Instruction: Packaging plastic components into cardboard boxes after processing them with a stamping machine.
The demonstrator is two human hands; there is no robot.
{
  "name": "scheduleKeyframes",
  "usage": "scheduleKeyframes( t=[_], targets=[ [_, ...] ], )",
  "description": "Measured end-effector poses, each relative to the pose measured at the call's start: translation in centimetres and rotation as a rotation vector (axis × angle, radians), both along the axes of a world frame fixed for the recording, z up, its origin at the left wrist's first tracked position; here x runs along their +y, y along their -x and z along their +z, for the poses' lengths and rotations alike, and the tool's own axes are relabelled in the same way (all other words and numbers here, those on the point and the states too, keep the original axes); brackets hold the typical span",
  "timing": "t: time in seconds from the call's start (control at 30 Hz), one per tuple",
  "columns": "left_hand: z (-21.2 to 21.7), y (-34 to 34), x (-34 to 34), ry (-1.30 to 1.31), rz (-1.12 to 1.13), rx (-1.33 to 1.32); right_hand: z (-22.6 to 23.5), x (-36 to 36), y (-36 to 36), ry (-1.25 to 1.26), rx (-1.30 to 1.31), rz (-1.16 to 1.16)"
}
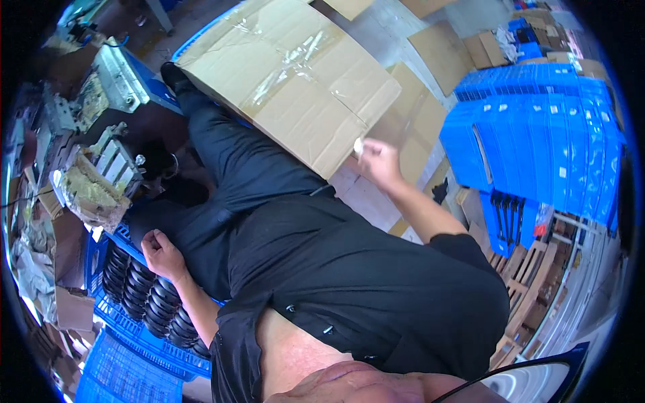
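Note:
My right hand (379,163) is raised beside the near right corner of a large cardboard sheet (295,74), its fingers pinched on a small whitish piece (358,146). The kind of that piece is too small to tell. Strips of shiny tape cross the sheet, which lies over a blue crate. On the left, my left hand (161,255) hangs by my knee with its fingers curled; whatever they may hold is hidden. Just below it, black round parts (144,292) stand in rows inside a blue plastic crate (107,302).
A grimy metal machine (121,74) and a fixture with a yellowish crust (91,188) stand at left. Blue crates (531,141) are stacked at right, above wooden pallets (524,282). Flat cardboard (440,57) lies on the floor beyond my right hand.

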State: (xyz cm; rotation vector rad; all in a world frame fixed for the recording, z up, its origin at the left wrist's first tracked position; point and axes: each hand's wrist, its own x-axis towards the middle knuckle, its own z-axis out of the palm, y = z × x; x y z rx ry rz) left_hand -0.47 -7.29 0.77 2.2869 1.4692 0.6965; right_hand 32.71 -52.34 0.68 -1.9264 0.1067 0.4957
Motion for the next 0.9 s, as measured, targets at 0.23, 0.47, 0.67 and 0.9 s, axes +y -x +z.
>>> scheduleKeyframes(
  t=[0.23,0.47,0.67,0.9],
  targets=[
    [0.2,-0.1,-0.1,0.001,0.049,-0.018,6.8,6.8,-7.0,0.161,-0.284,0.243],
    [0.6,-1.4,0.2,0.021,0.044,-0.048,4.6,23.8,-21.9,0.233,-0.797,0.640],
    [0.8,-1.3,0.1,-0.014,0.065,-0.054,1.0,38.5,-30.6,0.518,-1.028,0.893],
    [1.5,-2.8,0.8,0.038,0.070,0.005,0.6,43.2,-33.2,0.567,-1.026,1.062]
  ],
)
